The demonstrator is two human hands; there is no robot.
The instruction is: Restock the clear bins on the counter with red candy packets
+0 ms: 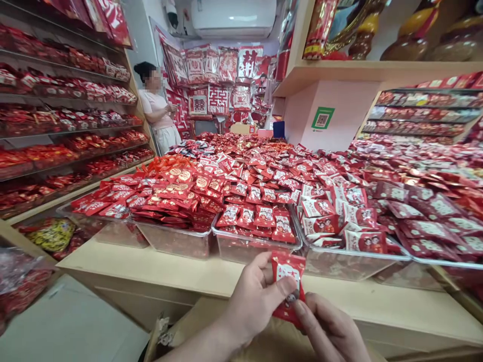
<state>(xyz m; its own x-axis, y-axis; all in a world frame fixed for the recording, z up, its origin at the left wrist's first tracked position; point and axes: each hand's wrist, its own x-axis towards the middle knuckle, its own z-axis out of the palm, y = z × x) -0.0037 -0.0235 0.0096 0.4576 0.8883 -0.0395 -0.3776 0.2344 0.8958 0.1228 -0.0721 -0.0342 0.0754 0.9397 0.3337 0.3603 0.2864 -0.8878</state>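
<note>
Between my two hands is a small red packet (284, 268) with white lettering and a printed figure on its front. My left hand (256, 289) grips its left side, the thumb lying across the print. The lower right part is pinched by my right hand (326, 324), thumb in front and fingers behind. Just beyond the packet stands a clear bin (256, 247) holding similar red packets (264, 216). To its right, another clear bin (354, 264) is filled with red and white packets (364, 241). What the packet contains cannot be seen.
A cream counter ledge (181, 271) runs under the bins. Below my hands lies a cardboard box (196, 322); a pale flat box (68, 322) is at lower left. Stocked shelves (68, 95) line the left wall. A person (160, 110) stands at the back left. A wooden shelf (377, 70) juts out upper right.
</note>
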